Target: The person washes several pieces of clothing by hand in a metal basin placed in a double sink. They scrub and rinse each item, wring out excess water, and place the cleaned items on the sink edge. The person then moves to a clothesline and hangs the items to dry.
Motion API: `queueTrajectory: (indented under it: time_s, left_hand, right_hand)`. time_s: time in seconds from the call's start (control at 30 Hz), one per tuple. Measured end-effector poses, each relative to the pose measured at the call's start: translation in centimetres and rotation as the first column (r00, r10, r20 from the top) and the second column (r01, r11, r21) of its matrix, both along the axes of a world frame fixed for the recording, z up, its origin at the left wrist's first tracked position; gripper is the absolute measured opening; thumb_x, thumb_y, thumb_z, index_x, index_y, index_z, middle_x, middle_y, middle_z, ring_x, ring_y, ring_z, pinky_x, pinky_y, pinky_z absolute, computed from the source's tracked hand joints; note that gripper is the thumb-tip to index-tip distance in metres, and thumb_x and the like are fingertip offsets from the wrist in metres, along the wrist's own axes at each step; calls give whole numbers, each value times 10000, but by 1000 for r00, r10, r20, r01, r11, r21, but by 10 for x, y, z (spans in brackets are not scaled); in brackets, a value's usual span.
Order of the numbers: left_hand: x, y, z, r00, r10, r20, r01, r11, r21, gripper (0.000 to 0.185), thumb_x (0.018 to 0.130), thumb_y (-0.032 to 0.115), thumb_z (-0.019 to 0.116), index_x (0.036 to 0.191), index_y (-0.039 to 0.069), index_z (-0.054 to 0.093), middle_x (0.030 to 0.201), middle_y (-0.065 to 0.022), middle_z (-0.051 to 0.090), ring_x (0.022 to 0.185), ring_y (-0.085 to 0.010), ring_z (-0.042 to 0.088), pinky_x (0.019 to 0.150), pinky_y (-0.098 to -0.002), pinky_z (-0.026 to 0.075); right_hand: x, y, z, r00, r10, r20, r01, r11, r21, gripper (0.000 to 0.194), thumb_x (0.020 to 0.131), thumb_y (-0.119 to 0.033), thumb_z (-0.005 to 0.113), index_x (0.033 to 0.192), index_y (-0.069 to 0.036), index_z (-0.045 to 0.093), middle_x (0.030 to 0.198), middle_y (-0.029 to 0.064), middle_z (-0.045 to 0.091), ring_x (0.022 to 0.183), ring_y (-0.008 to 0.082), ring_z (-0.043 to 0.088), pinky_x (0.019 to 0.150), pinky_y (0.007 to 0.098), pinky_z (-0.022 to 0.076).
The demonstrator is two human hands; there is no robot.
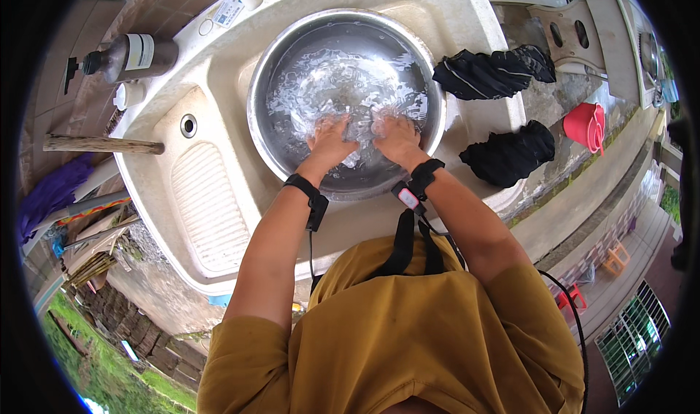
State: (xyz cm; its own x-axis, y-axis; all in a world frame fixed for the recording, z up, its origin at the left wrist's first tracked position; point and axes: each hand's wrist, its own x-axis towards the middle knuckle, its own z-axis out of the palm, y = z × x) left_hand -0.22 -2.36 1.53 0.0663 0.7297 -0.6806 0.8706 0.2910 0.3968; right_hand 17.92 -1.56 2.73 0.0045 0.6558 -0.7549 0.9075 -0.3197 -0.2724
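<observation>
A round stainless steel basin point(350, 192) of clear, rippling water stands in the deep part of a pale laundry sink. My left hand point(331, 137) dips its fingers into the water left of the middle, fingers apart. Beside it, my right hand point(398, 137) also has its fingertips in the splashing water, fingers spread. Foam or splash partly hides the fingertips of both; no held object shows. Two bunched black cloths lie at the sink's right rim, an upper one point(492, 73) with thin light lines and a lower one point(511, 154).
Left of the basin is a ribbed washboard point(210, 209) with a drain hole point(188, 125) above it. A pump bottle point(139, 58), a white cup point(130, 95) and a wooden stick point(104, 143) are at the left rim. Beyond the right rim is a red bucket point(584, 127).
</observation>
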Motion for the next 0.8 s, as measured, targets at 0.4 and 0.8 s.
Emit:
queueTrajectory:
  time_s: [0.4,0.8]
  left_hand:
    - [-12,18,22,521,752,404,-705,646,-293,446,727,100,710,1125,98,509,899,-66,563,785,-162,554,658,-292,457]
    - [-4,17,21,866,350,357,-496,688,530,296,800,198,723,830,6,499,876,-169,510,832,-332,495,753,-413,416]
  right_hand:
    - [-40,-6,-1,241,-923,-299,553,384,-739,731,872,-581,539,1441,-165,344,1461,101,374,1301,298,383,1022,593,267]
    - [-46,12,9,-118,-866,-485,599,327,-731,536,858,-361,694,1238,-60,466,1076,77,606,976,214,608,820,405,506]
